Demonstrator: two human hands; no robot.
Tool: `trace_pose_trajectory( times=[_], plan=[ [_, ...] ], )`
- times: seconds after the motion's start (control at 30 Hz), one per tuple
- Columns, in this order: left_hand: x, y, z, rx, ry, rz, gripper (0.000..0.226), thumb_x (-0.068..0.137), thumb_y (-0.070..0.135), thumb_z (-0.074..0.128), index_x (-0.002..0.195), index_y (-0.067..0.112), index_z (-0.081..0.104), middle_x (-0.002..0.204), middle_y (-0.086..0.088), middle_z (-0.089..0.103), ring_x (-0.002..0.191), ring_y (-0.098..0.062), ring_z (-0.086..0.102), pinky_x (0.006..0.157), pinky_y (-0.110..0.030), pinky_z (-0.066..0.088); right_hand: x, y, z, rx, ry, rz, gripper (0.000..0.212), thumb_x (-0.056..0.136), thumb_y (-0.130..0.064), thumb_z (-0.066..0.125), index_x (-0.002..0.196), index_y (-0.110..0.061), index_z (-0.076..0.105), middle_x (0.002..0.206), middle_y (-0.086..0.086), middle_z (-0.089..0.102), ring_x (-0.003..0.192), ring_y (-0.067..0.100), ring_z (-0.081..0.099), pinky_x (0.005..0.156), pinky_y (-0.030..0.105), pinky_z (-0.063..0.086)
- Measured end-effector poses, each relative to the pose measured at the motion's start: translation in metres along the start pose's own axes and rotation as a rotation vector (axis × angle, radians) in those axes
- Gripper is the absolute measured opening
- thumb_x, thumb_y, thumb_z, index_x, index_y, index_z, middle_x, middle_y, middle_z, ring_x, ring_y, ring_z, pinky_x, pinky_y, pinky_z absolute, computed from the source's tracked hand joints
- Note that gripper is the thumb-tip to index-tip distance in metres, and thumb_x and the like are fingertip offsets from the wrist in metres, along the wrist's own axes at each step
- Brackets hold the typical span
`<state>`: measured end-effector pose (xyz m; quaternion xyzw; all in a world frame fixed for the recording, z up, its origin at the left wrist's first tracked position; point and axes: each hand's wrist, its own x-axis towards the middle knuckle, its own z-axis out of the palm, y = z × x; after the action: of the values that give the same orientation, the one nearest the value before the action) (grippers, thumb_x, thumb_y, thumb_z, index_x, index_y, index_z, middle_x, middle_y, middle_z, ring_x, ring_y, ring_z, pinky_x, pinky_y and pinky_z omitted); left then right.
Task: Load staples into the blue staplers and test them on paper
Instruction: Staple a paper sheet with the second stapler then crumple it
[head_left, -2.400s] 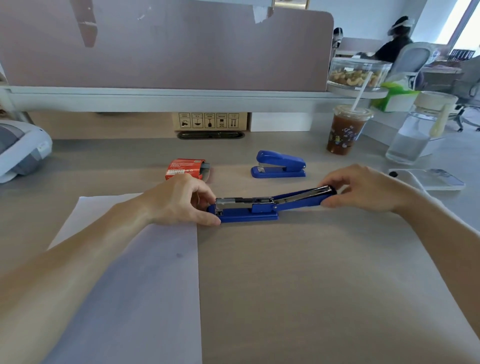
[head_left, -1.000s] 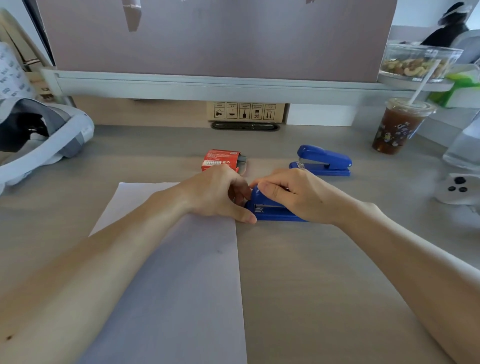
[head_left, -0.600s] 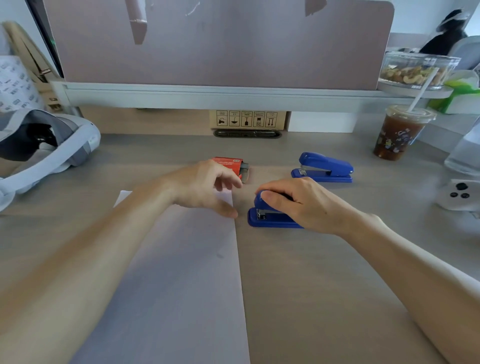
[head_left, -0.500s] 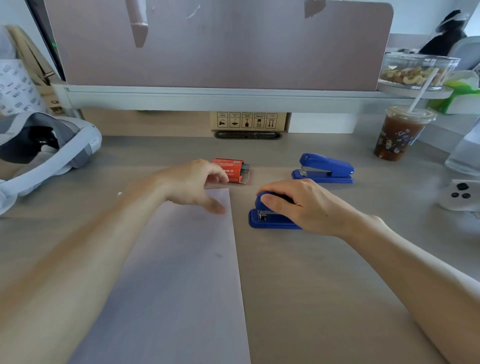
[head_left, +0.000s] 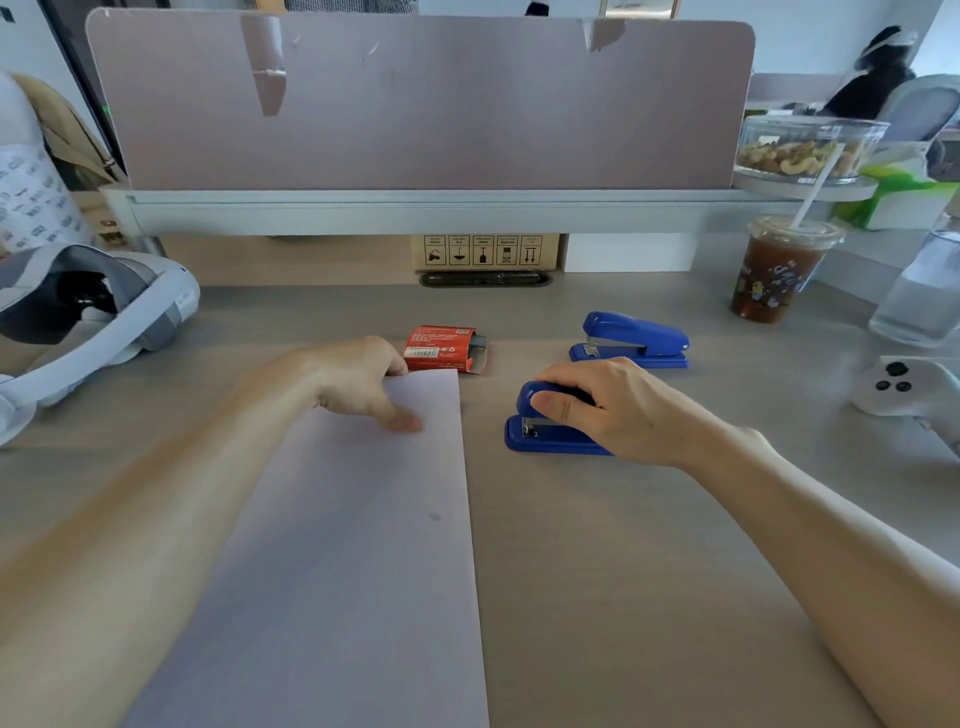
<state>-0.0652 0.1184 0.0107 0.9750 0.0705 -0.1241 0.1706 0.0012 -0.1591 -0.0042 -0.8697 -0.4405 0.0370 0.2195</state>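
Right hand (head_left: 618, 410): frame centre-right, fingers wrapped over the top of a closed blue stapler (head_left: 540, 434), gripping it; stapler base flat on the worktop (head_left: 649, 571), nose toward frame left.
Left hand (head_left: 358, 382): centre-left, fingers loosely spread, holding nothing; thumb tip down on the far end of the paper sheet (head_left: 363, 545), other fingertips near the sheet's top edge.
Paper: long pale sheet, flat on the worktop, running from frame centre to the bottom edge; its right edge is just beside the held stapler, w/ a narrow strip of worktop between.
Second stapler (head_left: 631, 340): blue, closed, untouched, sitting just beyond the right hand, up and to the right of it.
Staple box (head_left: 441, 348): small red carton, open at its right end w/ grey staples showing; lies right at the sheet's top edge, beside the left hand's fingertips.
Background, right: iced drink cup (head_left: 774, 275) w/ straw at upper right, clear water bottle (head_left: 924, 291) at the frame edge, white controller (head_left: 904, 387) below it.
Background, left: white headset (head_left: 104, 317) at the left edge.
Rear: mauve divider panel (head_left: 415, 104) across the top of the frame.
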Motion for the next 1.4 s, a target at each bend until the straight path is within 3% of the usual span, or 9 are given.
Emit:
trace_pose_trajectory(
  times=[0.1,0.2,0.43,0.67,0.9,1.0,1.13,1.3,1.4],
  plan=[
    [-0.002,0.011,-0.005,0.085,0.02,0.017,0.023,0.089,0.037,0.064,0.075,0.018,0.061,0.076,-0.001,0.056,0.064,-0.017,0.047,0.06,-0.03,0.034,-0.004,0.007,-0.006,-0.006,-0.002,0.007,0.022,0.099,-0.046,0.041,0.092,-0.034,0.058,0.076,-0.012,0.059,0.067,0.007,0.056,0.065,0.024,0.042],
    [0.0,0.022,-0.004,-0.083,0.072,0.075,0.03,0.093,0.031,0.061,0.067,0.016,0.056,0.066,0.001,0.048,0.06,-0.015,0.04,0.058,-0.029,0.03,-0.009,0.01,-0.013,-0.016,-0.016,0.025,0.016,0.1,-0.043,0.042,0.087,-0.04,0.052,0.072,-0.015,0.055,0.063,0.003,0.054,0.06,0.018,0.036],
    [0.019,0.046,0.022,-0.31,0.099,0.206,0.027,0.087,0.04,0.067,0.081,0.014,0.069,0.068,0.001,0.062,0.059,-0.011,0.049,0.058,-0.026,0.036,-0.013,0.016,-0.02,0.01,-0.024,0.055,0.036,0.099,-0.042,0.044,0.114,-0.017,0.066,0.087,0.001,0.068,0.074,0.016,0.061,0.07,0.029,0.047],
    [0.028,0.046,0.027,-0.335,0.134,0.228,0.014,0.088,0.038,0.067,0.087,0.024,0.072,0.081,0.003,0.076,0.071,-0.011,0.065,0.066,-0.027,0.048,-0.011,0.019,-0.019,0.016,-0.007,0.053,0.034,0.099,-0.04,0.045,0.113,-0.018,0.067,0.089,0.001,0.069,0.076,0.015,0.062,0.068,0.023,0.045],
    [0.031,0.053,0.032,-0.284,0.229,0.292,0.013,0.087,0.033,0.069,0.099,0.027,0.072,0.089,0.01,0.074,0.082,-0.005,0.068,0.067,-0.018,0.043,-0.012,0.011,-0.024,0.055,-0.104,0.056,0.028,0.098,-0.034,0.049,0.12,-0.024,0.065,0.104,-0.003,0.069,0.092,0.014,0.064,0.085,0.026,0.049],
    [0.033,0.054,0.036,-0.204,0.276,0.328,0.013,0.087,0.036,0.068,0.099,0.033,0.07,0.088,0.013,0.071,0.079,-0.003,0.065,0.068,-0.023,0.045,-0.012,0.01,-0.024,0.129,-0.105,0.066,0.027,0.098,-0.038,0.051,0.104,-0.019,0.069,0.099,0.004,0.069,0.089,0.022,0.063,0.087,0.036,0.049],
    [0.035,0.054,0.04,-0.104,0.323,0.341,0.018,0.086,0.037,0.067,0.105,0.034,0.068,0.09,0.013,0.067,0.083,-0.004,0.061,0.073,-0.023,0.049,0.002,-0.001,-0.019,0.062,-0.02,0.1,0.06,0.082,-0.06,0.024,0.081,-0.014,0.062,0.078,-0.001,0.062,0.071,0.017,0.055,0.075,0.034,0.042],
    [0.038,0.052,0.045,-0.093,0.351,0.395,0.025,0.086,0.031,0.069,0.109,0.021,0.066,0.082,0.011,0.055,0.068,0.001,0.05,0.058,-0.004,0.035,0.016,-0.004,-0.007,-0.081,-0.033,0.135,0.047,0.084,-0.052,0.029,0.074,-0.019,0.06,0.079,-0.004,0.064,0.077,0.018,0.06,0.074,0.034,0.047],
    [0.041,0.048,0.049,-0.078,0.382,0.387,0.027,0.085,0.034,0.07,0.108,0.02,0.067,0.085,0.007,0.055,0.069,0.001,0.047,0.058,-0.009,0.031,0.016,-0.001,-0.003,-0.098,0.007,0.116,0.025,0.097,-0.017,0.04,0.087,-0.005,0.059,0.087,0.007,0.061,0.083,0.03,0.058,0.076,0.044,0.05]
  ],
)
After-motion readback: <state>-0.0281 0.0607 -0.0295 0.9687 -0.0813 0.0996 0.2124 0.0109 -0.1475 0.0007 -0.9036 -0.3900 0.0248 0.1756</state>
